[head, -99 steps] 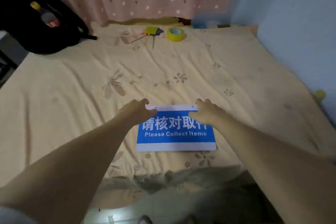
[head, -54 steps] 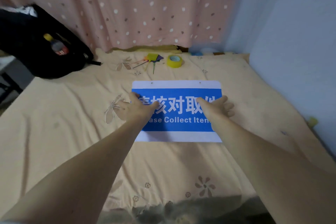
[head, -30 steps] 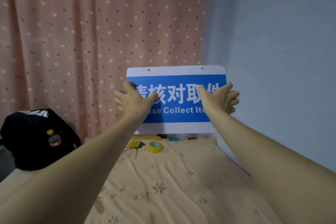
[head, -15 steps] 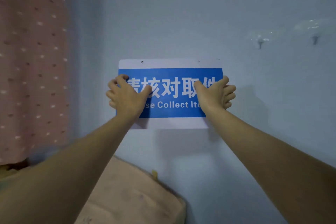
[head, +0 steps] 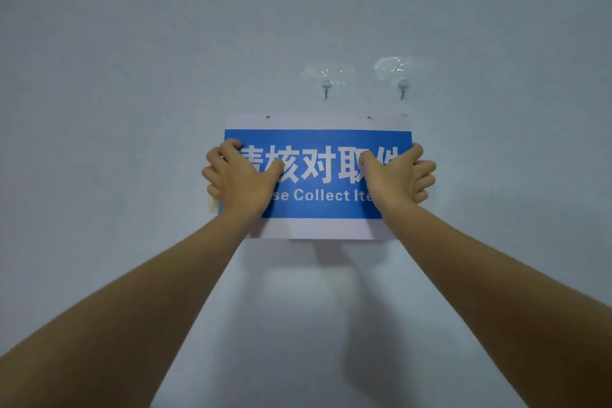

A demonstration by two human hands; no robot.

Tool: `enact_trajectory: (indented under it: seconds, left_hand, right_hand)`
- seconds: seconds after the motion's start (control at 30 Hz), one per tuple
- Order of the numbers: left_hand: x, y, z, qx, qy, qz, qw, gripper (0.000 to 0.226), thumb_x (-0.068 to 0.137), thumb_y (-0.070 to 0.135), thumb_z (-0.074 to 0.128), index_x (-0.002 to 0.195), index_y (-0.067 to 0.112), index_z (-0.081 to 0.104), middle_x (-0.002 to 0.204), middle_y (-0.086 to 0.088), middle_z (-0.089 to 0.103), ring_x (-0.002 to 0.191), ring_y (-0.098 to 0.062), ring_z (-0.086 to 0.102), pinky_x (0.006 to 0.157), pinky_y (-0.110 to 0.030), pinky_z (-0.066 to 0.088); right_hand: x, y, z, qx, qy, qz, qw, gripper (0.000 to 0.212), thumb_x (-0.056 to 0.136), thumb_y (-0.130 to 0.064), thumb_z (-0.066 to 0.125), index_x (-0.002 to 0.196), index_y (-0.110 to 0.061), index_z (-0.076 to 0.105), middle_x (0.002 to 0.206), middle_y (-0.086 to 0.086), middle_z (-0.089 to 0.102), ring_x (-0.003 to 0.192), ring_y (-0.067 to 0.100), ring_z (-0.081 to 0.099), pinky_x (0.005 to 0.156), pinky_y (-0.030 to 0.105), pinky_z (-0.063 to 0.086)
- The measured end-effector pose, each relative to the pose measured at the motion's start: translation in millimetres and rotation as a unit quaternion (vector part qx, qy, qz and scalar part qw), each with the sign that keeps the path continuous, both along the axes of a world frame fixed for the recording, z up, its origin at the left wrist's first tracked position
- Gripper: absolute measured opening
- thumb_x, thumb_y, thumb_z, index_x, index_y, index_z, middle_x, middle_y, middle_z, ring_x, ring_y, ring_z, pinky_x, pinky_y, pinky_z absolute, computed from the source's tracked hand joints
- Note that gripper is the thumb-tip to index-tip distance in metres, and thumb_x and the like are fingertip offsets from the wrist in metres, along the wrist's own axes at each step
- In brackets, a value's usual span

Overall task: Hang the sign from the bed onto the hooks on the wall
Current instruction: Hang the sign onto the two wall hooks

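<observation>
The sign (head: 316, 175) is a blue and white board with white Chinese characters and "Collect" lettering, held upright in front of the pale wall (head: 132, 76). My left hand (head: 240, 177) grips its left edge, and my right hand (head: 399, 175) grips its right edge. Two small holes sit in its white top strip. Two small hooks stuck on with clear pads are on the wall just above: the left hook (head: 326, 88) and the right hook (head: 402, 88). The holes lie below the hooks and somewhat to their left.
The plain pale blue-grey wall fills the whole view around the sign. The sign and my arms cast a soft shadow on the wall below the board.
I lifted the sign off the bed and turned to the wall. In the last half second the sign has moved right, so the hooks now sit just above its top edge.
</observation>
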State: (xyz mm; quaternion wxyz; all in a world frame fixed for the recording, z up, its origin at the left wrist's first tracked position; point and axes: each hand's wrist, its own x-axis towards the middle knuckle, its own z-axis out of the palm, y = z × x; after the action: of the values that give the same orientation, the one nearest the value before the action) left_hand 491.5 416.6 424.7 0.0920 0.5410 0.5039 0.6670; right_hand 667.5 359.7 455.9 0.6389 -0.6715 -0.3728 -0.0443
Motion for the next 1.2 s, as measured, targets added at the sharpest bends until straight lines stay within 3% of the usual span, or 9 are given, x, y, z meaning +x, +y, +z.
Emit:
enact_trajectory:
  seconds: [0.2, 0.37, 0.77, 1.2]
  left_hand:
    - [40, 35, 37, 0.026, 0.002, -0.033, 0.999, 0.070, 0.072, 0.046, 0.071, 0.127, 0.017, 0.039, 0.136, -0.005, 0.035, 0.123, -0.028, 0.035, 0.097, -0.039, 0.031]
    - [60, 59, 71, 0.051, 0.008, -0.064, 0.997, 0.069, 0.073, 0.045, 0.071, 0.127, 0.017, 0.038, 0.136, -0.005, 0.035, 0.123, -0.027, 0.035, 0.093, -0.038, 0.032]
    - [81, 89, 86, 0.023, 0.061, -0.093, 0.994, 0.064, 0.079, 0.045, 0.066, 0.130, 0.018, 0.039, 0.139, -0.008, 0.036, 0.127, -0.030, 0.034, 0.098, -0.041, 0.033]
    - [88, 94, 94, 0.020, 0.066, -0.100, 0.993, 0.063, 0.080, 0.043, 0.066, 0.131, 0.018, 0.038, 0.140, -0.008, 0.036, 0.127, -0.030, 0.034, 0.098, -0.041, 0.034]
  right_hand:
    - [35, 23, 32, 0.018, -0.042, -0.043, 0.998, 0.079, 0.085, -0.043, 0.060, 0.151, -0.032, 0.018, 0.135, 0.013, 0.034, 0.120, 0.033, 0.038, 0.102, 0.040, 0.031]
    - [53, 39, 59, 0.021, -0.091, -0.098, 0.991, 0.062, 0.093, -0.046, 0.050, 0.149, -0.043, 0.026, 0.138, 0.015, 0.032, 0.121, 0.035, 0.038, 0.105, 0.042, 0.030]
    - [75, 57, 71, -0.061, -0.090, -0.121, 0.987, 0.063, 0.093, -0.049, 0.048, 0.151, -0.039, 0.026, 0.137, 0.015, 0.033, 0.122, 0.036, 0.037, 0.104, 0.043, 0.031]
    - [87, 62, 81, -0.052, -0.092, -0.113, 0.988, 0.064, 0.092, -0.050, 0.050, 0.151, -0.038, 0.027, 0.139, 0.015, 0.033, 0.126, 0.035, 0.035, 0.107, 0.043, 0.031]
